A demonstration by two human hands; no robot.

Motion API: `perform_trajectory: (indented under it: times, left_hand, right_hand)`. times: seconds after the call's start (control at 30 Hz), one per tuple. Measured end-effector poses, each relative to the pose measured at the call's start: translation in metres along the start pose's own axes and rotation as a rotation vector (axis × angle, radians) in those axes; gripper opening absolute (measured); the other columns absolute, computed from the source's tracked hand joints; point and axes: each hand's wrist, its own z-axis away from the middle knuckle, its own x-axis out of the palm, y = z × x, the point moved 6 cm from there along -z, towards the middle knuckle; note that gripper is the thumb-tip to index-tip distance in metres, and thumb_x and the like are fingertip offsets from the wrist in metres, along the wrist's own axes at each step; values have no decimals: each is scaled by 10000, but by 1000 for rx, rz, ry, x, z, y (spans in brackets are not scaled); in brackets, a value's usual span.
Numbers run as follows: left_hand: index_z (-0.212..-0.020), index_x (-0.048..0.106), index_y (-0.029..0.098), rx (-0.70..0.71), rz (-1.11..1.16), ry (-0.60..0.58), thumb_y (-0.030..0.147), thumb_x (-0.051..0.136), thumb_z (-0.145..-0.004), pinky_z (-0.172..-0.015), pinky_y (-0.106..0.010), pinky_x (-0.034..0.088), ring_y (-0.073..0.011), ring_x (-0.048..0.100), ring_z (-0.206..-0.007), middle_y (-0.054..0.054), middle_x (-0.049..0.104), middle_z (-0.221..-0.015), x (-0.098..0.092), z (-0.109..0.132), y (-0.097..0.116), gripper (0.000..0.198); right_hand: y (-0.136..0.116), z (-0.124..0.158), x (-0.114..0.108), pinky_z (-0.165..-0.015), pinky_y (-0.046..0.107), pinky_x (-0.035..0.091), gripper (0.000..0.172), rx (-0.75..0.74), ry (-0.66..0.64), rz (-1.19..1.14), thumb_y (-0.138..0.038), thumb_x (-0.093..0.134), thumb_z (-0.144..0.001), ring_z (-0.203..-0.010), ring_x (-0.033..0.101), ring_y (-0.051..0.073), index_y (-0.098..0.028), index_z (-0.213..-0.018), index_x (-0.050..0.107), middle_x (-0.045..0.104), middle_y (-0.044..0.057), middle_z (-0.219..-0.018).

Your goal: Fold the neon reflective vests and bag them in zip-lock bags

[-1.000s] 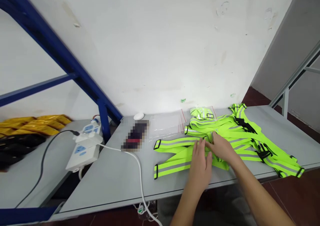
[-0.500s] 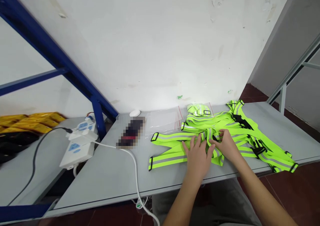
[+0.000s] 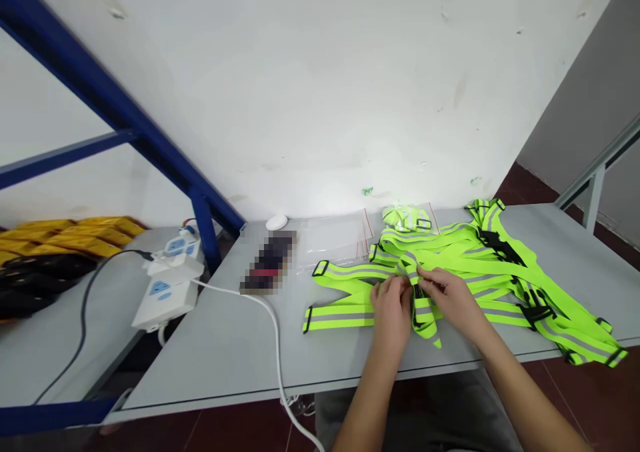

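Fluorescent yellow-green reflective straps (image 3: pixel 345 315) with grey stripes and black buckles lie spread over the right half of the table. At the front middle of them, my left hand (image 3: pixel 393 309) and my right hand (image 3: pixel 450 299) hold a gathered reflective strap (image 3: pixel 424 312) between them. The fingers of my left hand are closed on its left side, partly hidden by the hand's back. Thumb and fingers of my right hand pinch it from the right. A short end of the strap hangs down toward the table's front edge.
Clear plastic bags (image 3: pixel 330 239) lie near the wall, and a bundled strap (image 3: pixel 406 219) sits behind the pile. To the left are a pixelated dark object (image 3: pixel 270 262), a white oval object (image 3: pixel 277 223), a white cable (image 3: pixel 275 332), a power strip (image 3: pixel 167 292) and yellow packages (image 3: pixel 105 232).
My left hand's spread fingers have closed in on the strap. The gathered strap is raised more upright between both hands, its end now hanging lower. The view has shifted slightly.
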Motion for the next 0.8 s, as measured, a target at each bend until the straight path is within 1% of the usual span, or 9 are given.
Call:
perform_trajectory:
  times: [0.1, 0.2, 0.33, 0.43, 0.6, 0.63, 0.7, 0.77, 0.8]
  left_hand:
    - [-810, 678, 238, 66, -36, -119, 82, 499, -786, -925, -439, 404, -290, 566, -1004, -93, 675, -925, -10, -6, 2, 238]
    - [-750, 678, 233, 157, -109, -202, 80, 475, -806, -840, -386, 446, -265, 561, -931, -87, 668, -868, -30, -8, 11, 261]
    - [-965, 672, 233, 30, -89, -47, 251, 497, -890, -841, -384, 452, -251, 574, -901, -83, 664, -953, -63, 3, 14, 191]
    - [-1186, 593, 225, -56, -41, -60, 377, 568, -870, -884, -404, 455, -266, 568, -981, -102, 635, -1065, -63, 25, 10, 351]
    - [-1205, 611, 240, 9, -63, -177, 388, 657, -812, -1007, -455, 405, -297, 486, -1154, -109, 563, -1218, -46, 48, 2, 422]
    - [-1217, 608, 240, 18, -77, -183, 365, 655, -815, -1015, -458, 402, -292, 484, -1157, -106, 560, -1221, -45, 49, 0, 423]
    - [-1246, 595, 239, 30, -86, -191, 314, 623, -840, -1030, -461, 398, -277, 483, -1161, -99, 560, -1228, -44, 48, -3, 414]
    - [-1267, 584, 234, 43, -80, -192, 285, 597, -857, -1043, -464, 392, -267, 477, -1171, -94, 562, -1248, -45, 47, -4, 413]
    - [-1274, 582, 231, 53, -77, -188, 275, 585, -865, -1047, -466, 391, -264, 474, -1175, -93, 566, -1257, -45, 46, -4, 411]
  right_hand:
    - [1, -2, 15, -645, 300, 460, 325, 33, 45, 128, -357, 573, -814, -670, 568, 193, -179, -1059, 691, 609, 30, -741]
    - [-11, -2, 32, -686, 306, 451, 321, 13, 35, 383, -306, 529, -865, -730, 593, 211, -181, -1121, 678, 634, 64, -813]
    - [-35, -2, 58, -705, 303, 431, 365, 8, -81, 664, -236, 387, -938, -871, 614, 239, -207, -1190, 650, 663, 106, -969]
    - [-44, -6, 67, -719, 299, 429, 363, -31, -191, 623, -200, 359, -930, -849, 617, 228, -195, -1066, 696, 673, 103, -911]
    - [-22, -22, 52, -688, 304, 458, 350, -49, -388, 257, -297, 399, -900, -718, 608, 199, -205, -1063, 695, 666, 46, -804]
    - [-17, -24, 47, -686, 303, 460, 334, -73, -384, 254, -324, 441, -878, -716, 599, 192, -205, -1070, 688, 653, 47, -844]
    - [-5, -29, 33, -668, 303, 456, 370, -60, -232, 311, -393, 541, -815, -718, 583, 193, -182, -1099, 650, 622, 55, -879]
    - [4, -30, 23, -645, 304, 443, 444, 41, -49, 371, -475, 586, -777, -714, 577, 201, -157, -1086, 609, 611, 59, -856]
    - [7, -28, 22, -630, 303, 433, 443, 98, -13, 391, -517, 576, -778, -703, 575, 205, -155, -1033, 604, 613, 57, -820]
